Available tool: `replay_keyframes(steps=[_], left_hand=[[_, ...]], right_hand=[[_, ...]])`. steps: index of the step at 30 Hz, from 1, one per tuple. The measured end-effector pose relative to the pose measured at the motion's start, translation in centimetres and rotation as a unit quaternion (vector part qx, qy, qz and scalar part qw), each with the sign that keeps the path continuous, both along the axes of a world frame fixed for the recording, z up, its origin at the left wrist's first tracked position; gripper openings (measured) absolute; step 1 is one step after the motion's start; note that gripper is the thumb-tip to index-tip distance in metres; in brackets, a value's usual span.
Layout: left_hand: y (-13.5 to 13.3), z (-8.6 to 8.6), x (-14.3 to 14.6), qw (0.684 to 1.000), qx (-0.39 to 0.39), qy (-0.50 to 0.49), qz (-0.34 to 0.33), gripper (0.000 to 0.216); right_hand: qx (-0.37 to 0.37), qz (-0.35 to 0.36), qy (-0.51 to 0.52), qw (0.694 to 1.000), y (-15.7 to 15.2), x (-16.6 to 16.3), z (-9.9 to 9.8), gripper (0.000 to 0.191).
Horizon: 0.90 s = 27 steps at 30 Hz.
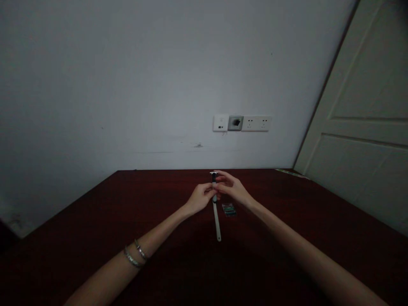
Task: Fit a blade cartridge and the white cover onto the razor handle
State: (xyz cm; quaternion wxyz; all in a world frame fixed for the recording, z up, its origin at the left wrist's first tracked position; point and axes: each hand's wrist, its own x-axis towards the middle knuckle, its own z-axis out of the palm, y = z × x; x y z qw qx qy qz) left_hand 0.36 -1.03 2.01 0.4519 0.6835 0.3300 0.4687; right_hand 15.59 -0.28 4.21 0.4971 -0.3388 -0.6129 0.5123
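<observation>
Both my arms reach out over a dark red wooden table [95, 238]. My left hand [200, 197] and my right hand [231, 186] meet near the table's far edge. Together they pinch a small dark piece at the top of a long white strap [217, 221], perhaps a wristband. The strap hangs down from my fingers toward me. Fingers of both hands are closed on it. Two bracelets [136, 254] sit on my left forearm.
A small greenish packet [228, 209] lies on the table just right of the strap. Behind the table stands a pale wall with a row of sockets [242, 123]. A white door [366, 140] stands at the right.
</observation>
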Motion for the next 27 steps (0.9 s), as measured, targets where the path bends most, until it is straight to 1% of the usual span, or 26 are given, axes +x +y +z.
replay_keyframes(steps=[2,4,6,7,9,11,13,16,18,20,23,27], left_hand=[[0.0,0.6,-0.4,1.0,-0.004,-0.006,-0.013,0.022],[-0.1,1.3,-0.7,1.0,0.006,-0.012,-0.011,0.023],[-0.3,2.0,-1.0,1.0,0.023,-0.011,-0.008,0.022],[-0.4,2.4,-1.1,0.999,0.03,-0.009,-0.007,0.021],[-0.6,2.8,-1.2,0.999,0.036,-0.005,-0.007,0.02],[-0.7,3.0,-1.3,1.0,0.027,-0.009,-0.011,0.02],[-0.8,3.0,-1.2,1.0,0.006,-0.02,-0.017,0.021],[-0.9,2.9,-1.2,0.999,-0.028,-0.027,-0.022,0.022],[-1.0,2.8,-1.2,0.999,-0.04,-0.022,-0.023,0.022],[-1.1,2.9,-1.2,0.999,-0.046,-0.015,-0.022,0.021],[-1.2,3.0,-1.2,0.999,-0.046,-0.007,-0.018,0.021],[-1.2,3.1,-1.1,0.999,-0.042,-0.003,-0.012,0.021]], right_hand=[[-0.021,-0.005,0.0,1.0,0.1,1.3,1.1,0.056],[-0.029,-0.014,-0.044,0.999,0.5,2.6,1.7,0.052],[-0.027,-0.009,-0.145,0.989,0.6,3.3,1.4,0.047],[-0.019,0.0,-0.208,0.978,0.6,3.4,0.9,0.045],[0.018,0.024,-0.33,0.944,-0.1,3.1,-0.4,0.041],[0.081,0.032,-0.427,0.9,-1.3,2.0,-1.9,0.039],[0.134,0.01,-0.511,0.849,-2.8,0.5,-3.3,0.044],[0.168,-0.046,-0.615,0.769,-4.8,-1.6,-4.6,0.053],[0.181,-0.064,-0.65,0.736,-5.4,-2.5,-4.9,0.056],[0.19,-0.079,-0.664,0.719,-5.5,-3.0,-5.0,0.057],[0.2,-0.1,-0.674,0.704,-5.1,-3.2,-5.0,0.056],[0.199,-0.095,-0.676,0.703,-4.5,-3.3,-5.4,0.059]])
